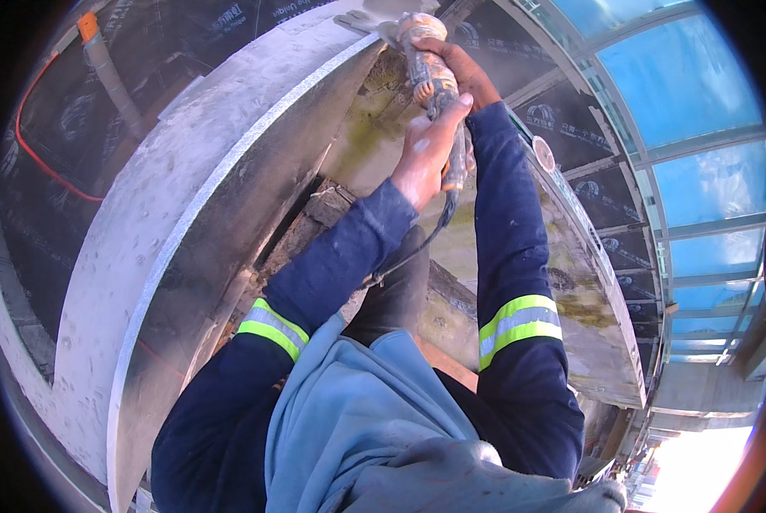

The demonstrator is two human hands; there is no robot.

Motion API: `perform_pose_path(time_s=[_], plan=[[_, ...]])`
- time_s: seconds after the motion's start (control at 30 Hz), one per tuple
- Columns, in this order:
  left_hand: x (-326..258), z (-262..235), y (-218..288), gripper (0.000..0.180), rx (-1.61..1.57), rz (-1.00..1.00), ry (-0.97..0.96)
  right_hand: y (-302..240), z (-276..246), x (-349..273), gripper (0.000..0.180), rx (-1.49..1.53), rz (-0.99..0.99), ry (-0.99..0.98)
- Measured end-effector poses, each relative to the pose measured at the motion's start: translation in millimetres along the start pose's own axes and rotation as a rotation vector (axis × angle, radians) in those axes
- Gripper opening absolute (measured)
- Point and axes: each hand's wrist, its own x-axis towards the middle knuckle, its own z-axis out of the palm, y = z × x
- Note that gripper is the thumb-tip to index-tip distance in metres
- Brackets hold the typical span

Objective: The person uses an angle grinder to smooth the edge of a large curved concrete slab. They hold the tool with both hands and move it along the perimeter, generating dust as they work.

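Observation:
Both my hands grip an orange, dust-covered angle grinder (423,60) held far out in front of me. My right hand (461,70) wraps the tool's body near its head. My left hand (425,154) clasps the rear handle lower down, where a black cable (417,248) runs off toward me. The grinder's disc end (374,21) sits against the top edge of a curved grey concrete slab (212,171). My sleeves are dark blue with yellow reflective bands.
A second curved concrete wall (571,282), stained green, runs down the right. Between the two walls lies a gap with rough blocks (314,222). A red hose (41,162) and an orange-capped pipe (100,60) lie on dark sheeting at left. Blue glazed roofing (691,103) is at right.

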Motion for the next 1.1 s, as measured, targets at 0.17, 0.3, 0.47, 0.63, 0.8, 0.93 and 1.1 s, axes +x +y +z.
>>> perform_pose_path(time_s=[0.17, 0.3, 0.47, 0.63, 0.8, 0.93, 1.1], plan=[[-8.2, -2.1, 0.1, 0.042, 0.002, 0.018, -0.03, 2.8, -1.4, -1.6, 0.044, -0.011, -0.024, 0.016], [-42.2, -10.0, -8.2, 0.037, -0.006, 0.06, 0.058, 11.5, 40.3, -37.6, 0.05, 0.021, -0.034, -0.053], [-66.9, -13.4, -7.7, 0.038, -0.038, 0.03, 0.062, 16.4, 49.0, -51.2, 0.047, 0.003, -0.029, -0.104], [-89.6, -21.1, -5.6, 0.04, 0.002, -0.026, 0.05, 18.9, 71.3, -73.0, 0.046, 0.039, 0.007, -0.075], [-105.5, -20.7, -11.3, 0.037, -0.008, 0.03, 0.045, 28.6, 75.1, -78.0, 0.047, 0.02, -0.009, -0.059], [-89.4, -17.3, -11.1, 0.039, -0.007, 0.007, 0.026, 26.7, 61.0, -69.9, 0.048, 0.029, -0.044, -0.042], [-31.5, -6.5, -15.0, 0.042, 0.029, 0.018, 0.019, 9.4, 22.9, -36.6, 0.052, -0.001, 0.027, -0.012]])
